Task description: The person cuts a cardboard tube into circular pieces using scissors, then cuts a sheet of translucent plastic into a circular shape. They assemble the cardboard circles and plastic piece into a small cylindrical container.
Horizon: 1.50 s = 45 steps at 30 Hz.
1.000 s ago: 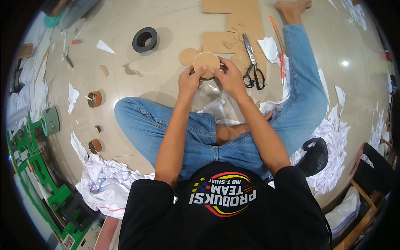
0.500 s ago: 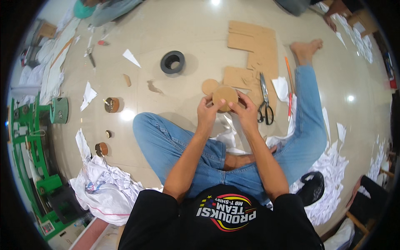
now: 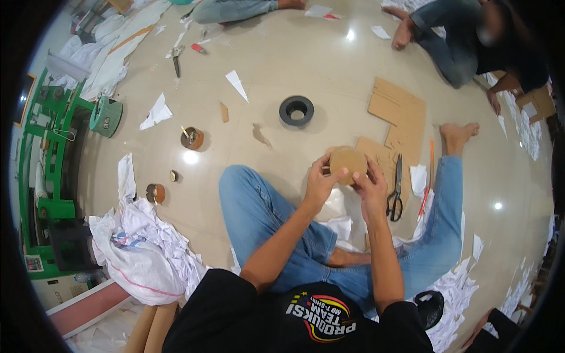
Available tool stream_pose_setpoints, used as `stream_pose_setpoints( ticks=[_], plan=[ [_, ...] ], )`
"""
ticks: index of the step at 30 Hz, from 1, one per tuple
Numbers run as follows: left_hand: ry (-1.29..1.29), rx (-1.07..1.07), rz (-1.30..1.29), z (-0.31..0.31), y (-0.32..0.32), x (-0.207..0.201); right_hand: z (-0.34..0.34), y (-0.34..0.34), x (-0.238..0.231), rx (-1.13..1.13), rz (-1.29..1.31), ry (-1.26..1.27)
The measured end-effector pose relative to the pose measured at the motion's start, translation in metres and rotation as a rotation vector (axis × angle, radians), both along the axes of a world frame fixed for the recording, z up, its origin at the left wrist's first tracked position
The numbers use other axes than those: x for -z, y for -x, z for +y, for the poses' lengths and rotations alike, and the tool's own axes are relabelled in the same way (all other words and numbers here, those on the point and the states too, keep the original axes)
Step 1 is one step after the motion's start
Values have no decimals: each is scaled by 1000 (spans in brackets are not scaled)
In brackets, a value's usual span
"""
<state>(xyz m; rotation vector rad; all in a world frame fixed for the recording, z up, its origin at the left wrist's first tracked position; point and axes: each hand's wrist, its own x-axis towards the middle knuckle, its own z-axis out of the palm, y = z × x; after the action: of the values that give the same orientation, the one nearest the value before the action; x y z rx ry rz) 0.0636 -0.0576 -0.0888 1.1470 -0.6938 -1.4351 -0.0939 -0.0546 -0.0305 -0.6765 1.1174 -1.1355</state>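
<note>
Both my hands hold a round brown cardboard disc (image 3: pixel 347 163) above the floor. My left hand (image 3: pixel 319 183) grips its left edge, and my right hand (image 3: pixel 372 187) its right edge, with both thumbs over the near side. Whether this is one disc or several stacked, I cannot tell. Just right of my right hand, black-handled scissors (image 3: pixel 396 191) lie partly on a cut brown cardboard sheet (image 3: pixel 406 117). A black flanged ring (image 3: pixel 296 111) sits on the floor beyond my left hand.
My bent legs in jeans (image 3: pixel 265 212) frame the work area. White scraps (image 3: pixel 159 253) pile at left around a sack. An orange stick (image 3: pixel 431 156) lies by my right leg. Round tins (image 3: pixel 192 138) and a green machine (image 3: pixel 56 153) stand left. Another person (image 3: pixel 465 47) sits far right.
The view has swung, so the floor things appear farther right and lower. My hands still hold the cardboard; the separate disc beside them no longer shows. More of the other person is visible.
</note>
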Motion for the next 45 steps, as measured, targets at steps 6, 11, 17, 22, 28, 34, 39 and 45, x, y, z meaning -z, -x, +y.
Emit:
stream_pose_setpoints(
  ticks=[6, 11, 17, 22, 28, 34, 39, 45],
  plan=[
    [54, -48, -147, -10, -16, -12, -12, -32, -17, 22, -19, -12],
    [31, 0, 17, -29, -28, -33, -28, -46, -18, 62, -45, 6],
    [61, 0, 24, -47, -50, -45, -47, -68, -18, 78, -137, -43],
    [-108, 118, -30, -68, -71, -36, -64, -83, 8, 123, -195, -78],
    [-180, 358, 16, -90, -101, -26, -72, -98, 11, 186, -200, -131],
    [-124, 443, -37, -108, -104, -18, -82, -90, 21, 97, -134, -86],
    [-141, 310, 158, -107, -103, -34, -85, -103, 20, 116, -120, -119],
    [0, 164, 35, -113, -105, -5, -98, -125, 20, 120, -153, -94]
  ],
)
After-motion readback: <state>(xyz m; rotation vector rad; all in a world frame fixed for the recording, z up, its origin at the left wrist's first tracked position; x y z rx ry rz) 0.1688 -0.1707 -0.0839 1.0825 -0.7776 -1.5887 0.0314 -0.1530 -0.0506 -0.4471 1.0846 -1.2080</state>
